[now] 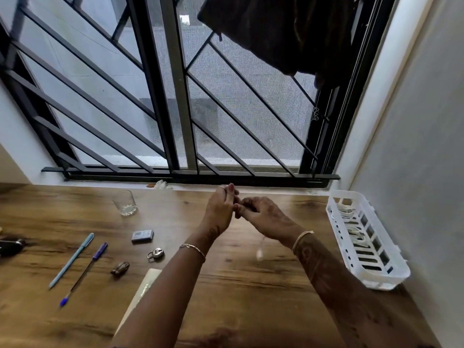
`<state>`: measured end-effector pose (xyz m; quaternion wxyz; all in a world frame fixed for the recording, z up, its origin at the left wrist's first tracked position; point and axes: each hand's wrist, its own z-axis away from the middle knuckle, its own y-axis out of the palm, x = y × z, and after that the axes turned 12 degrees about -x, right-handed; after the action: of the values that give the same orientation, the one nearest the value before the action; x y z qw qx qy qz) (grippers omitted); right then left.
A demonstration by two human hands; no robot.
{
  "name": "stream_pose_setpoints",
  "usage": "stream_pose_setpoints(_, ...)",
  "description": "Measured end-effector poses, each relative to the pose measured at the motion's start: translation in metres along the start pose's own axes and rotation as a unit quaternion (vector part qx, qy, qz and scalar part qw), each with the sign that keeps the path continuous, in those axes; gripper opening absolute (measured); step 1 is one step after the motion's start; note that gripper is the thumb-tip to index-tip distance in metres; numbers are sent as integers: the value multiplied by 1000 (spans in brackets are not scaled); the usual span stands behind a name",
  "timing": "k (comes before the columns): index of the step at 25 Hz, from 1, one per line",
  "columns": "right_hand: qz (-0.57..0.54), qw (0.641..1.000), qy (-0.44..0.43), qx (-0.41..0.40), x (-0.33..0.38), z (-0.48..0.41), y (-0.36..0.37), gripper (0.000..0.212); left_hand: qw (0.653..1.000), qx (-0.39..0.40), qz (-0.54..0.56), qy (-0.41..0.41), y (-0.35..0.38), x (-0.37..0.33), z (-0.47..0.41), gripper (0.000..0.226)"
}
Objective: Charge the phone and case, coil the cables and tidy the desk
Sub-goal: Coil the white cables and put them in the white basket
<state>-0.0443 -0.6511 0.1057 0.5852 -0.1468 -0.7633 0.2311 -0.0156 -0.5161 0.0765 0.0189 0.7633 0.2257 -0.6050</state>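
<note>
Both my hands are raised together above the middle of the wooden desk (238, 297), near the window sill. My left hand (221, 209) and my right hand (263, 214) meet fingertip to fingertip, pinching a thin white cable. The blurred white cable end (259, 253) dangles below my right wrist. The white plastic basket (391, 277) at the right edge of the desk holds a coiled white cable (347, 213). A pale flat object (148, 285), possibly a phone, lies partly hidden under my left forearm.
On the left half of the desk lie a light blue pen (72, 259), a dark blue pen (85, 272), a small grey box (142, 236), a padlock (156, 254), a brown clip (120, 268), a glass (125, 203) and a dark object (10, 246). The barred window (175, 96) stands behind.
</note>
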Motion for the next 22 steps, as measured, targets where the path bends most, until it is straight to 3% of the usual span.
stream_pose_setpoints(1,9,1000,-17,-21,0,-5,-4,26,998,-2,-54,30,-1,6,4,44)
stream_pose_setpoints(3,3,997,-30,-75,-4,-16,-11,26,997,2,-60,40,-2,6,11,54)
stream_pose_setpoints(6,-45,989,-10,-139,-11,-24,-15,20,992,45,98,-59,-2,-12,20,49)
stream_pose_setpoints(9,-97,981,26,-165,-17,-23,-10,22,956,21,238,-171,0,-22,21,41)
stream_pose_setpoints(13,-129,982,38,-136,-24,-15,4,25,864,29,401,-303,2,-16,19,38)
stream_pose_setpoints(16,-129,987,42,-91,-26,-7,12,23,817,37,465,-338,-1,-17,17,38)
stream_pose_setpoints(19,-108,992,38,-53,-26,0,18,26,794,9,504,-339,-2,-11,11,42)
stream_pose_setpoints(22,-62,997,42,-22,-24,2,19,23,817,18,488,-305,-3,-1,10,42)
